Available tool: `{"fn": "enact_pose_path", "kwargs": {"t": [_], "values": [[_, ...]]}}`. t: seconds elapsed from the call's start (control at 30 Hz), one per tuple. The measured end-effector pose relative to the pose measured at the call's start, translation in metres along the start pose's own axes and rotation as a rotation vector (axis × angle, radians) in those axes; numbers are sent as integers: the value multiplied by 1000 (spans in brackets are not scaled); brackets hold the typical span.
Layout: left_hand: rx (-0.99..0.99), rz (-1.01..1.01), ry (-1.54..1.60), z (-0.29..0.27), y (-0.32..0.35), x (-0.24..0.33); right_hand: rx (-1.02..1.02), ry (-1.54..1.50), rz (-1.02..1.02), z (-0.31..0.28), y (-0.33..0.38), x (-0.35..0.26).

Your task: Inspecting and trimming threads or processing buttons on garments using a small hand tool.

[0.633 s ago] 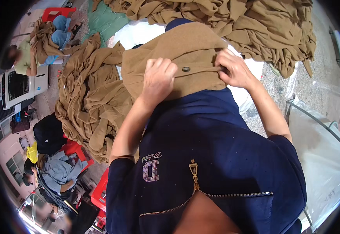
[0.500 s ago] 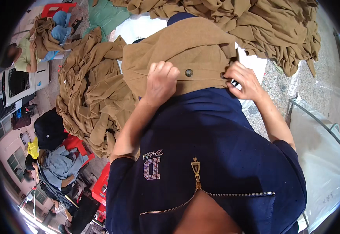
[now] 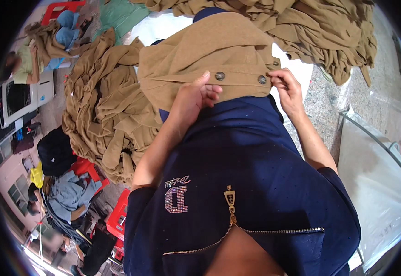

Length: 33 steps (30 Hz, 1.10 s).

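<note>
A brown cloth garment [image 3: 200,46] lies across my lap, its band with two dark round buttons toward me. My left hand [image 3: 195,95] rests at the near edge of the band, turned partly palm up. Its thumb stands apart and its fingers are loosely bent with nothing in them. At the right end of the band, beside the right button [image 3: 262,79], the fingertips of my right hand [image 3: 288,91] pinch the garment's edge. The exact grip of those fingertips is partly hidden.
Heaps of brown garments lie to the left [image 3: 104,106] and at the far right [image 3: 329,37]. White sheeting [image 3: 163,28] shows behind my lap. A plastic-covered frame [image 3: 375,188] stands at right. Several people sit at left, near red stools [image 3: 118,214] and a white vehicle [image 3: 23,99].
My left hand has gone from a closed pinch to loosened fingers, rolling palm up. My right hand has shifted slightly up, and the right button now shows fully.
</note>
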<state>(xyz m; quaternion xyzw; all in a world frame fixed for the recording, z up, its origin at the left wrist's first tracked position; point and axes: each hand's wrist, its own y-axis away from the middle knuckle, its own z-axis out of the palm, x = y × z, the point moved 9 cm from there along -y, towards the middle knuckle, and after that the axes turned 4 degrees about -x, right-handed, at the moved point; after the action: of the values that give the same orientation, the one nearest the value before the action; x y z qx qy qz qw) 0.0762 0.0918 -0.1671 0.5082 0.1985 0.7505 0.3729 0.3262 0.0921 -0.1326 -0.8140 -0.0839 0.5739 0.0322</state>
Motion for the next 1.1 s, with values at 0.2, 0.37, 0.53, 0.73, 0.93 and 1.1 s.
{"fn": "enact_pose_path", "kwargs": {"t": [0.2, 0.37, 0.53, 0.73, 0.93, 1.1], "values": [[24, 550, 267, -45, 1, 51, 20, 178, 113, 6, -4, 3], [-85, 669, 423, -67, 10, 105, 0, 313, 53, 5, -10, -2], [115, 729, 442, -106, 10, 113, -66, 28, 199, 16, -15, 25], [92, 735, 494, -100, 8, 105, 197, 153, 32, -18, -52, -5], [84, 739, 496, -111, 11, 106, -71, 326, -33, -12, -74, -6], [123, 746, 515, -114, 12, 102, -153, 364, -213, -8, -67, -49]]}}
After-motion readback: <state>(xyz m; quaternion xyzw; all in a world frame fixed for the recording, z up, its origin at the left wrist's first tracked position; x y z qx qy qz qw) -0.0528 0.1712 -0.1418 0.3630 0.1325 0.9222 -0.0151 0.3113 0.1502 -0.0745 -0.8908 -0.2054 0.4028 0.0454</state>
